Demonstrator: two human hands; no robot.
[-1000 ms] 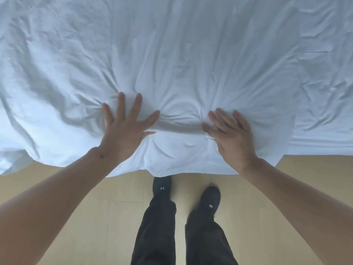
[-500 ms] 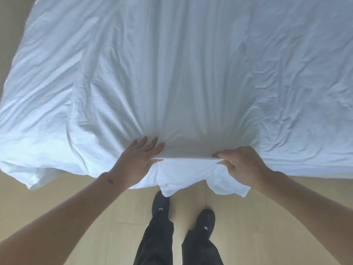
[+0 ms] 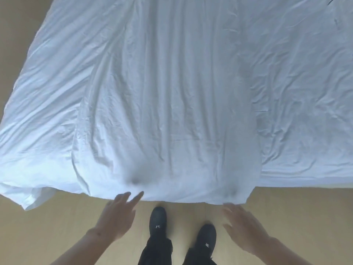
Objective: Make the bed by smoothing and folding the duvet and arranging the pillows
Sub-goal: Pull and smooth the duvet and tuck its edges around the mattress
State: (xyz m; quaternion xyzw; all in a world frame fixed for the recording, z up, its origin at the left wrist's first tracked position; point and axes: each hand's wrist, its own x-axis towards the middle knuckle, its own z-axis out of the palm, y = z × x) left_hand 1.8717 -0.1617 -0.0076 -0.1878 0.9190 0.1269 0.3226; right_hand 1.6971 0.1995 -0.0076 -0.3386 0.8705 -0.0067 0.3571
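A white duvet lies spread over the bed, with long creases running away from me and its near edge hanging over the bed's foot. Its left corner droops toward the floor. My left hand hovers just below the near edge with fingers straight, the fingertips close to the fabric. My right hand is off the duvet too, fingers spread and blurred by motion. Neither hand holds anything. No pillows are in view.
To the right of the duvet the bed's white sheet lies wrinkled. Light wooden floor runs along the foot and left side of the bed. My two black shoes stand close to the bed's edge.
Both hands have let go of the duvet's near edge and drawn back toward me. The duvet now lies flatter and further down over the bed's foot.
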